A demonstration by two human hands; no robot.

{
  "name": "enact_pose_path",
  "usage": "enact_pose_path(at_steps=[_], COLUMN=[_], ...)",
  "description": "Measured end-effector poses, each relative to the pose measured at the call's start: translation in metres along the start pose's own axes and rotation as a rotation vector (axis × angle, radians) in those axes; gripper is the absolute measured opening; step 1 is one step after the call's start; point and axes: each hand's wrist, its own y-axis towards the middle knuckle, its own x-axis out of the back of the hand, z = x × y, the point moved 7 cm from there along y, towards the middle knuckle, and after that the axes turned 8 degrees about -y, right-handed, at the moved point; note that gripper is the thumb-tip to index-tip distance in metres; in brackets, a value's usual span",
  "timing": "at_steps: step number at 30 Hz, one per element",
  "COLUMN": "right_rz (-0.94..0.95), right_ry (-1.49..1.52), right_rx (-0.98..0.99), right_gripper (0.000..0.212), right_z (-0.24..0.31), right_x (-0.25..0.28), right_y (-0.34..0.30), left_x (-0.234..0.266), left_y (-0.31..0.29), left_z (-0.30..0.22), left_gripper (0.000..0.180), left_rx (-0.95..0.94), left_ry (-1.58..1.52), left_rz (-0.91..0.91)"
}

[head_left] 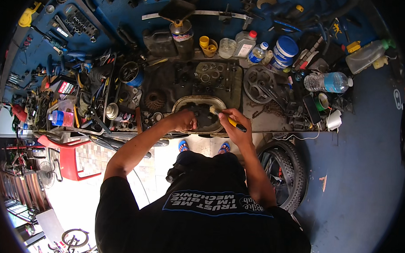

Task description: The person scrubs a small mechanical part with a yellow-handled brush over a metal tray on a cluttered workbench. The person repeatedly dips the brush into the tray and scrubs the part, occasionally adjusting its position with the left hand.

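Note:
My right hand [242,134] grips a brush by its yellow-and-black handle [233,122]. Its pale bristles [213,110] are over an oval metal tray [199,98] at the bench's front edge. Dark liquid or grime covers the inside of the tray. At the tray's near left side, my left hand [183,121] is closed with curled fingers. Something small and dark seems to be at its fingertips, too unclear to name. A rusty-brown sprocket cassette [155,100] lies left of the tray. Beyond the tray, small rings and parts [208,75] are spread on a dark mat [232,89].
A crankset with chainring [259,84] lies right of the mat. Bottles and tubs, including a blue-and-white tub [284,51], line the back. A clear water bottle [328,82] lies at right. Tools crowd the left side. Tires [290,174] stand below the bench, near a red stool [67,159].

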Motion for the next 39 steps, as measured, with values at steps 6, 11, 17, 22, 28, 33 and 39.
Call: enact_pose_path(at_steps=[6, 11, 17, 22, 28, 33, 39], right_rz=[-0.023, -0.018, -0.009, 0.001, -0.013, -0.004, -0.054], right_ry=[-0.002, -0.036, -0.112, -0.130, -0.100, -0.069, -0.055], right_rx=[0.010, 0.037, 0.098, 0.083, 0.075, 0.082, 0.049], right_gripper=[0.028, 0.028, 0.024, 0.025, 0.024, 0.025, 0.027], right_z=[-0.006, -0.005, -0.007, -0.007, -0.006, -0.008, -0.018], right_x=[0.002, 0.006, -0.004, -0.009, -0.002, -0.002, 0.007], right_y=[0.001, -0.004, -0.020, -0.027, -0.027, -0.023, -0.015], left_x=[0.008, 0.031, 0.084, 0.115, 0.114, 0.120, 0.084], left_y=[0.008, 0.010, 0.034, 0.102, 0.135, 0.104, 0.014], left_z=[0.001, -0.008, -0.051, -0.061, -0.068, -0.058, -0.061], left_gripper=[0.016, 0.017, 0.019, 0.019, 0.021, 0.024, 0.032], left_rx=[-0.072, -0.087, -0.102, -0.231, -0.168, -0.264, -0.198], left_ry=[0.038, -0.074, -0.143, -0.105, -0.011, 0.001, 0.031], left_rz=[-0.019, -0.160, -0.418, -0.607, -0.618, -0.731, -0.557])
